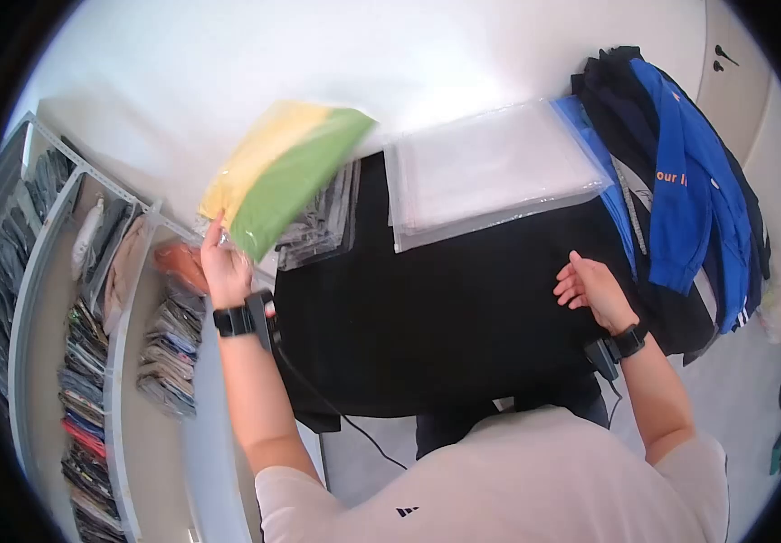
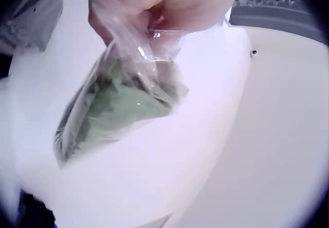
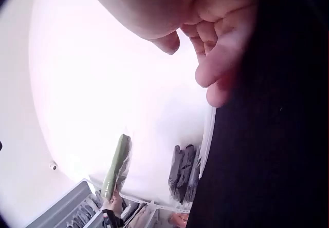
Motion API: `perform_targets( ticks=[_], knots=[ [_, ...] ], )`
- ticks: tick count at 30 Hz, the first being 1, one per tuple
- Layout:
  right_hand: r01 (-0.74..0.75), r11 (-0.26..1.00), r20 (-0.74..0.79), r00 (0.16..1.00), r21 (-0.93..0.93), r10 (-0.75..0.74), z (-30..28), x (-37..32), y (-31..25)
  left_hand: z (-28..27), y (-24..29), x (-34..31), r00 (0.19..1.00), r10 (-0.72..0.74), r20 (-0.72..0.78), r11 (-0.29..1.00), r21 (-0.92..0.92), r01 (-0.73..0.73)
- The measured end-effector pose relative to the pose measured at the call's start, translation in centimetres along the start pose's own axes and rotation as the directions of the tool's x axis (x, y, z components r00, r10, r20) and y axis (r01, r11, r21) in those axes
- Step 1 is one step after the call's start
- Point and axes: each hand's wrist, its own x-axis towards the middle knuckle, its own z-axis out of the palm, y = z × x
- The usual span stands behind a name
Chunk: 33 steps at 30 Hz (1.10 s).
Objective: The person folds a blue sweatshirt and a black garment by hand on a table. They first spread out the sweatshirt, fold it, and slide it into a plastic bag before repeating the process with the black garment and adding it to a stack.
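Note:
In the head view my left hand [image 1: 226, 270] grips one corner of a folded yellow and green garment in a clear plastic bag [image 1: 295, 176]. The packet is raised at the left, over a stack of bagged dark clothes [image 1: 325, 217] on the black-covered table [image 1: 427, 317]. Up close in the left wrist view, the clear plastic [image 2: 136, 51] is bunched in the fingers and the green part [image 2: 121, 107] hangs below. Above the table's right side, my right hand [image 1: 597, 290] holds nothing, its fingers loosely bent; the right wrist view shows the same hand [image 3: 205, 27].
A pile of flat clear bags [image 1: 499, 167] lies at the table's back. To its right, blue and black clothes [image 1: 680, 181] are heaped at the edge. Shelves [image 1: 119, 362] of bagged garments stand on the left. Cables [image 1: 345, 416] trail from both wrist cameras.

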Motion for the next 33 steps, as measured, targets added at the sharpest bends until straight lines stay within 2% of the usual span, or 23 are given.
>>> perform_targets(
  ticks=[2,3,5,7,8,9,11,12,15,17,19,20,21,23,24,26,27,29,30,31,32,33],
  knots=[
    [-0.001,1.0,-0.026,1.0,0.01,0.001,0.2,0.0,0.2,-2.4,0.9,2.7,0.995,0.1,0.031,0.994,-0.036,-0.099],
    [0.007,1.0,-0.027,1.0,0.007,-0.007,-0.2,-0.1,-0.1,-6.7,-0.4,4.8,0.994,0.105,0.036,0.994,-0.04,-0.103],
    [0.025,0.999,-0.037,0.999,0.039,-0.023,-0.3,0.3,0.0,-14.5,-0.6,11.4,0.981,0.095,0.168,0.96,-0.276,-0.046],
    [0.031,0.998,-0.054,0.998,0.06,-0.028,-0.3,0.3,0.1,-19.4,-3.5,14.5,0.88,0.055,0.472,0.992,-0.128,0.007],
    [0.027,0.998,-0.052,0.998,0.062,-0.024,-0.2,0.3,0.2,-17.3,-4.5,14.0,0.999,0.031,-0.014,0.995,0.096,-0.03],
    [0.027,0.998,-0.051,0.998,0.059,-0.024,-0.2,0.3,0.2,-15.1,-5.8,13.4,0.865,0.122,-0.487,0.952,0.305,0.037],
    [0.033,0.998,-0.061,0.998,0.058,-0.029,-0.5,0.4,0.2,-16.3,-6.6,14.0,0.882,0.016,-0.47,0.981,0.179,0.077],
    [0.036,0.998,-0.062,0.998,0.056,-0.032,-0.5,0.5,0.3,-16.3,-7.0,14.3,0.876,0.045,-0.48,0.988,0.15,0.031],
    [0.043,0.998,-0.065,0.997,0.05,-0.039,-0.4,0.6,0.2,-17.3,-6.2,14.9,0.902,-0.009,-0.432,0.992,0.108,0.061],
    [0.039,0.998,-0.06,0.998,0.044,-0.037,-0.5,0.5,0.2,-15.4,-6.1,13.6,0.898,-0.025,-0.44,0.986,0.137,0.094],
    [0.045,0.997,-0.055,0.998,0.064,-0.042,-0.5,0.6,0.2,-14.6,-5.8,13.2,0.894,0.029,-0.447,0.967,0.238,0.088],
    [0.048,0.997,-0.054,0.998,0.057,-0.045,-0.4,0.4,0.0,-14.2,-5.8,12.7,0.844,0.075,-0.531,0.939,0.323,0.12],
    [0.042,0.997,-0.05,0.998,0.057,-0.039,-0.5,0.5,0.1,-13.9,-5.5,12.4,0.841,0.075,-0.536,0.938,0.324,0.123],
    [0.052,0.997,-0.044,0.998,0.065,-0.049,-0.6,0.6,0.2,-13.1,-5.1,11.8,0.75,0.233,-0.619,0.807,0.553,0.206],
    [0.051,0.996,-0.043,0.998,0.067,-0.048,-0.6,0.6,0.2,-14.5,-5.0,12.1,0.75,0.234,-0.618,0.806,0.555,0.206],
    [0.051,0.997,-0.045,0.998,0.058,-0.048,-0.6,0.5,0.1,-18.8,-5.1,13.1,0.755,0.261,-0.602,0.908,0.418,0.02],
    [0.052,0.997,-0.05,0.998,0.061,-0.049,-0.6,0.5,0.1,-17.3,-5.4,12.5,0.758,0.259,-0.599,0.908,0.419,0.021],
    [0.058,0.995,-0.03,0.998,0.086,-0.055,-0.7,0.5,0.3,-12.3,-6.9,10.8,0.548,0.522,-0.654,0.724,0.679,0.121],
    [0.057,0.996,-0.027,0.998,0.075,-0.055,-0.6,0.4,0.1,-13.9,-7.3,11.3,0.659,0.495,-0.566,0.755,0.656,-0.004],
    [0.064,0.995,-0.059,0.996,0.08,-0.059,-0.6,0.4,0.1,-16.7,-7.1,12.1,0.88,0.329,-0.343,0.776,0.63,-0.045],
    [0.069,0.995,-0.043,0.997,0.078,-0.066,-0.7,0.5,0.2,-17.6,-7.5,12.6,0.903,0.282,-0.325,0.731,0.682,0.017],
    [0.075,0.994,-0.033,0.997,0.078,-0.073,-0.8,0.4,0.4,-13.5,-7.8,10.9,0.892,0.268,-0.365,0.729,0.682,0.059]
  ],
)
